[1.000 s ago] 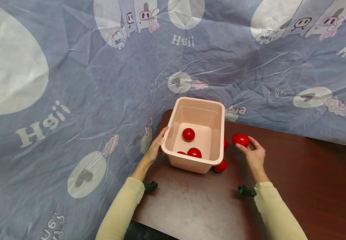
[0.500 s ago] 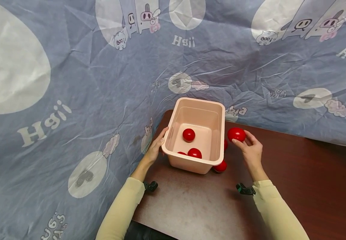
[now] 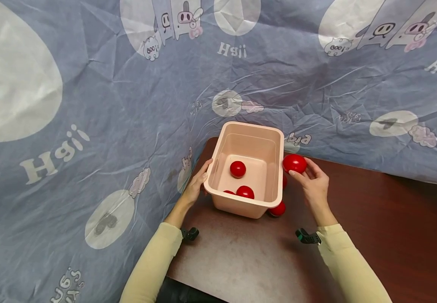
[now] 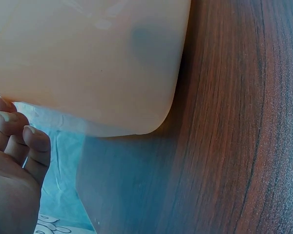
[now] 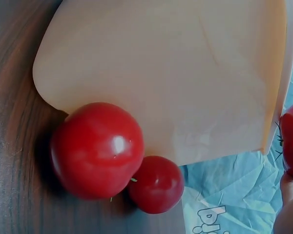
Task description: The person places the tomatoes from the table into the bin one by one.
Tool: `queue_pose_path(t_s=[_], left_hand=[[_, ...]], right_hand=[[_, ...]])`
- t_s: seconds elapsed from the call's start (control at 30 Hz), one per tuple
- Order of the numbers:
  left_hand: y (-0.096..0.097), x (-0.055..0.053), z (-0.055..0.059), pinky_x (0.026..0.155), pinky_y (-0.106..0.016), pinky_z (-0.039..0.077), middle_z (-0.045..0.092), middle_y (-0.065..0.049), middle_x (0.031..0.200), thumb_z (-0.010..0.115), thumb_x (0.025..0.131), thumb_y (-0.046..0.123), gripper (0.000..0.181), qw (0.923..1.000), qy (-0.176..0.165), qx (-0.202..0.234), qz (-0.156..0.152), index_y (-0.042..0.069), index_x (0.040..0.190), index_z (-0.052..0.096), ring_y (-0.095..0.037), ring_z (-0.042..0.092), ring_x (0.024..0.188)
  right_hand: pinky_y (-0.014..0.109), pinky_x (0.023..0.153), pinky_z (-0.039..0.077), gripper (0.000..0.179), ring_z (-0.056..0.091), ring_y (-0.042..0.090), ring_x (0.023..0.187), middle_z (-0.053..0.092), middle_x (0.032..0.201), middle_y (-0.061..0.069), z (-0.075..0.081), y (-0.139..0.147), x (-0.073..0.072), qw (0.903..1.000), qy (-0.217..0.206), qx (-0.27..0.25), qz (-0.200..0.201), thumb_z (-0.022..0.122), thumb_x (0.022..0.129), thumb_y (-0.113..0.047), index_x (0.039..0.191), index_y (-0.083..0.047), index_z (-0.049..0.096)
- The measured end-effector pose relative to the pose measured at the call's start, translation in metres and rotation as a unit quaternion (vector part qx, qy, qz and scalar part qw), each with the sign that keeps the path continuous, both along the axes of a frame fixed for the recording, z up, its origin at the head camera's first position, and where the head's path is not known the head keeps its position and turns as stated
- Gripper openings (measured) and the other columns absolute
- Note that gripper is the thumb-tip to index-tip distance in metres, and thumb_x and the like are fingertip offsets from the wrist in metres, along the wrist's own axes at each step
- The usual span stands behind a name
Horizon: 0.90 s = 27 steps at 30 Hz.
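Note:
A pale pink plastic bin (image 3: 237, 207) stands on the table; my left hand (image 3: 193, 188) grips its left rim. Three red tomatoes lie inside, one tomato (image 3: 237, 169) near the middle and another tomato (image 3: 245, 192) by the front wall, where the third is mostly hidden. My right hand (image 3: 316, 188) holds a tomato (image 3: 294, 163) between thumb and fingers, right beside the bin's right rim. Two more, a large tomato (image 5: 97, 151) and a smaller-looking tomato (image 5: 156, 185), rest on the table against the bin's right side. The left wrist view shows fingertips (image 4: 36, 139) at the rim.
The dark wooden table (image 3: 385, 219) extends to the right and toward the front. A blue printed cloth (image 3: 150, 109) hangs along the left and the back, close behind the bin. Dark straps (image 3: 308, 236) sit at both wrists.
My right hand has moved left and away from me with its tomato, from over the table to the bin's right rim. The left hand and the bin have stayed in place.

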<state>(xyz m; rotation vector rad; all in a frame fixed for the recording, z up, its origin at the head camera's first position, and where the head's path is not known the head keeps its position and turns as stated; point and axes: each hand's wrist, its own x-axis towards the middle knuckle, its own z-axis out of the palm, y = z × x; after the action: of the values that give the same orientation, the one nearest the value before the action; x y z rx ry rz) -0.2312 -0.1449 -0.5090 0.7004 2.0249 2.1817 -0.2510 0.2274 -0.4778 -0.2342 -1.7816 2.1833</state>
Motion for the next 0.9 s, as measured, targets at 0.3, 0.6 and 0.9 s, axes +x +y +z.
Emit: queue_pose_path(t_s=[0.3,0.6,0.9], left_hand=[[0.0,-0.002,-0.001,0.045,-0.029,0.041,0.048,-0.012,0.066,0.027,0.1,0.011,0.057,1.0,-0.004,-0.001,-0.001,0.004,0.155,0.018,-0.03,0.041,0.048],[0.0,-0.001,0.002,0.044,-0.027,0.041,0.051,-0.013,0.071,0.03,0.099,0.012,0.058,0.9998,-0.017,0.006,0.005,0.004,0.155,0.019,-0.022,0.046,0.048],[-0.002,-0.013,-0.022,0.044,-0.025,0.041,0.052,-0.006,0.066,0.03,0.101,0.016,0.056,0.9996,-0.024,0.013,0.01,0.013,0.156,0.022,-0.02,0.044,0.047]], right_hand=[[0.015,0.079,0.053,0.065,0.067,0.008,0.096,0.065,0.116,0.002,0.008,-0.008,0.004,0.9996,0.013,-0.005,0.026,0.08,0.072,0.005,0.133,-0.004,0.058],[0.016,0.081,0.053,0.065,0.068,0.008,0.097,0.066,0.115,0.002,0.017,-0.024,0.005,0.998,0.04,0.004,0.049,0.079,0.073,0.008,0.133,0.0,0.056],[0.016,0.079,0.054,0.068,0.068,0.008,0.096,0.065,0.113,0.001,0.018,-0.037,0.004,0.9974,0.033,0.003,0.064,0.079,0.07,0.012,0.134,0.0,0.056]])
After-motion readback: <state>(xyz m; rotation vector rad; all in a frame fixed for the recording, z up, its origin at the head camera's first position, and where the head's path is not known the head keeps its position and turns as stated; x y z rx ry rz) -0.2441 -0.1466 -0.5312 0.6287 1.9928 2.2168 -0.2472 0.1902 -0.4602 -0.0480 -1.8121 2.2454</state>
